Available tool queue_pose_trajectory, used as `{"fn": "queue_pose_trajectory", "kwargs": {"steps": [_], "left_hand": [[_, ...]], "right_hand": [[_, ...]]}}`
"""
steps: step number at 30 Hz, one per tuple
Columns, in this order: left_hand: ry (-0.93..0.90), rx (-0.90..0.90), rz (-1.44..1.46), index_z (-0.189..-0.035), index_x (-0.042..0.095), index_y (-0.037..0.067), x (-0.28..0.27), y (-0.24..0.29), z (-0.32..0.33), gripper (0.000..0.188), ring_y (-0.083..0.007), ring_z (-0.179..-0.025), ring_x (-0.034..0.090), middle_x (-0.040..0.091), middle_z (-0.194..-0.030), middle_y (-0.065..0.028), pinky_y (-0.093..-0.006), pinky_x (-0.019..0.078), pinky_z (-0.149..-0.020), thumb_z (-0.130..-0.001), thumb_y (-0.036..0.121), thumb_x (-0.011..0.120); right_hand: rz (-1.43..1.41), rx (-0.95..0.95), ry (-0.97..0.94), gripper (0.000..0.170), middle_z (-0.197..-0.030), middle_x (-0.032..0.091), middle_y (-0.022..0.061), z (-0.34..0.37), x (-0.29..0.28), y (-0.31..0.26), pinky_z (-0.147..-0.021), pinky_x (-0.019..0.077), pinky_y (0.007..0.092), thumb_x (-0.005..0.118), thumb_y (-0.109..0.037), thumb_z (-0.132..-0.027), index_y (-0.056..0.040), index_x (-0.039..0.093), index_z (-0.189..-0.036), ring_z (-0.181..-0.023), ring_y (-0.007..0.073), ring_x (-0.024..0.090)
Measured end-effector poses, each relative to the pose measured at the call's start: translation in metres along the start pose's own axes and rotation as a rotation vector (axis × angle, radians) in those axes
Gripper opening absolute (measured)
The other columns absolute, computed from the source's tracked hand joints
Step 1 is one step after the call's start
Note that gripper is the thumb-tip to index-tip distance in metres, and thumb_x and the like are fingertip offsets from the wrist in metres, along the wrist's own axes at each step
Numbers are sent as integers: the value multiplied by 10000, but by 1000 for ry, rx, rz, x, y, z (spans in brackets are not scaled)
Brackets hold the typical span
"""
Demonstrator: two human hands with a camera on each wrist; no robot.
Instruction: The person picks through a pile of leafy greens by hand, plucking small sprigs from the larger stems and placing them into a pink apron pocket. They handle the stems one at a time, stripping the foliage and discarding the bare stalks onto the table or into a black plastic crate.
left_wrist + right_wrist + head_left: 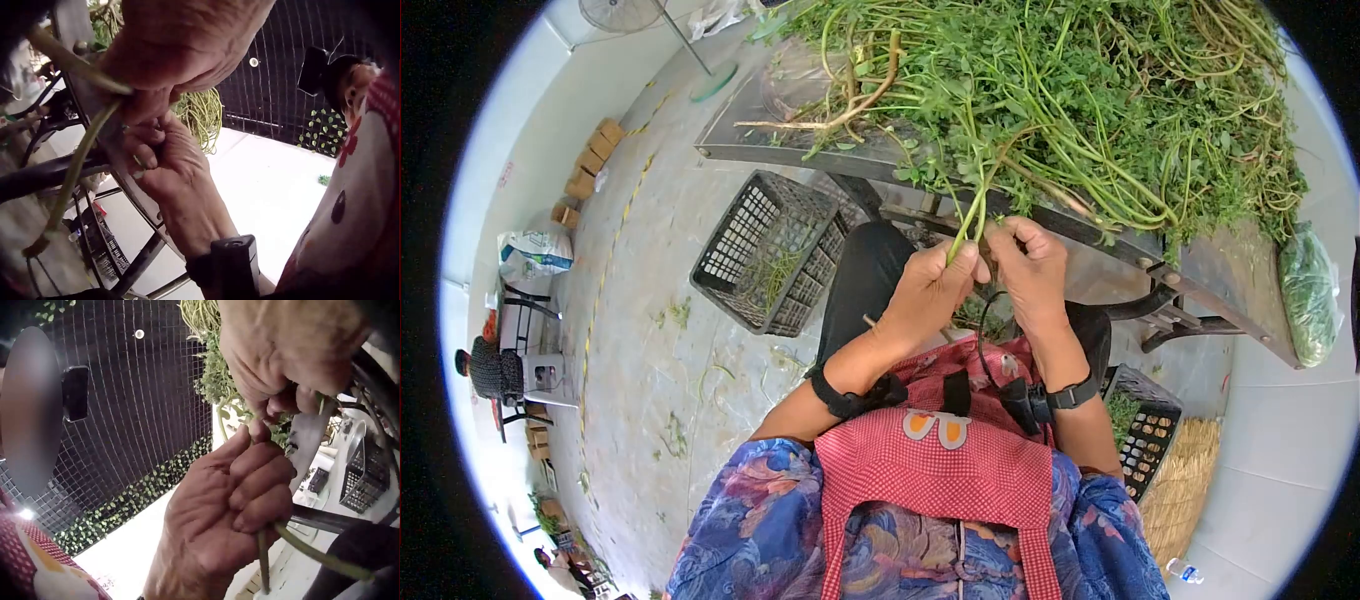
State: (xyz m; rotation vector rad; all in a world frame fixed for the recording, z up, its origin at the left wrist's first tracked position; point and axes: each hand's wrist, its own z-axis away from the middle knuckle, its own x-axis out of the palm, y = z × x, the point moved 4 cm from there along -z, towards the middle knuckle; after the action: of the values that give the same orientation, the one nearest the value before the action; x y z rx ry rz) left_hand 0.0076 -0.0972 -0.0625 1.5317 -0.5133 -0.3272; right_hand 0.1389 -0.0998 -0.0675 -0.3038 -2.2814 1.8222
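Note:
My left hand [935,285] grips a few long green vegetable stems [970,218], their leafy tops pointing up toward the pile. Below its curled fingers the stem ends [312,553] stick out in the right wrist view. Close beside it, my right hand [1032,272] pinches at the same stems with thumb and forefinger. The two hands' fingertips almost meet in the right wrist view, where a bit of green [322,403] shows at the right fingers. A large heap of leafy greens [1080,90] covers the metal table [800,152] just beyond the hands.
A black crate [775,265] with some stems in it stands on the floor at left. Another crate [1145,425] with greens is at lower right. A bagged bundle of greens [1308,295] lies at the table's right end. Stem scraps [675,435] litter the floor.

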Motion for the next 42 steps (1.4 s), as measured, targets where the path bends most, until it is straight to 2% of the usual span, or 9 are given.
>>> {"fn": "queue_pose_trajectory", "kwargs": {"steps": [3,14,20,25,29,32,34,37,42], "left_hand": [[-39,-21,29,-786,548,56,3,6,6,388,-28,-431,279,346,-512,46,-199,211,-398,-965,355,379],[-242,-326,564,-806,582,30,8,-2,10,421,-42,-380,280,363,-481,37,-205,199,-363,-954,368,379],[-93,-190,289,-772,574,40,8,-1,5,403,-33,-407,264,331,-481,60,-205,186,-380,-954,354,399],[-38,-116,27,-674,528,40,-3,-10,3,409,-36,-479,327,391,-524,26,-218,262,-446,-954,315,414],[-4,17,-152,-670,515,16,-1,1,9,357,-72,-510,393,434,-549,16,-255,333,-469,-937,245,457],[-58,100,-324,-714,525,13,4,10,17,322,-69,-559,418,468,-608,27,-241,360,-512,-939,233,456],[-112,143,-355,-746,534,19,7,12,19,314,-55,-596,428,489,-657,41,-217,366,-543,-947,242,442],[-6,307,-307,-908,584,20,-3,16,3,353,-45,-552,383,452,-628,35,-205,335,-507,-951,331,423],[-132,-189,143,-960,590,38,-8,0,-1,606,-38,-466,214,331,-567,50,-193,210,-424,-950,511,213]], "right_hand": [[81,91,174,163,-570,493,-39,-9,-12,8,-458,312,193,584,-115,-839,-25,604,-705,-507,32,417],[-802,503,-302,279,-702,559,-3,6,13,6,-384,279,174,532,-266,-897,-1,589,-961,-500,65,444],[-701,397,-307,135,-686,573,-7,5,6,10,-410,309,171,614,-156,-850,-23,597,-865,-484,43,435],[233,-106,137,142,-569,543,94,1,5,10,-483,397,285,621,-92,-789,25,588,-717,-506,123,496],[276,-42,167,127,-568,541,146,-9,-1,44,-516,416,324,631,-85,-764,34,595,-740,-527,171,533],[311,-86,220,97,-618,543,-3,-17,-15,63,-437,340,212,602,-72,-827,9,590,-774,-530,42,465],[348,22,71,143,-611,582,157,-3,-9,33,-536,439,317,615,-108,-787,33,605,-765,-552,194,572],[420,127,62,148,-637,606,137,19,-36,28,-547,453,307,612,-132,-811,16,616,-812,-566,166,579],[620,199,469,156,-669,620,89,67,-187,54,-550,454,274,595,-161,-838,-16,633,-879,-594,136,578]]}}
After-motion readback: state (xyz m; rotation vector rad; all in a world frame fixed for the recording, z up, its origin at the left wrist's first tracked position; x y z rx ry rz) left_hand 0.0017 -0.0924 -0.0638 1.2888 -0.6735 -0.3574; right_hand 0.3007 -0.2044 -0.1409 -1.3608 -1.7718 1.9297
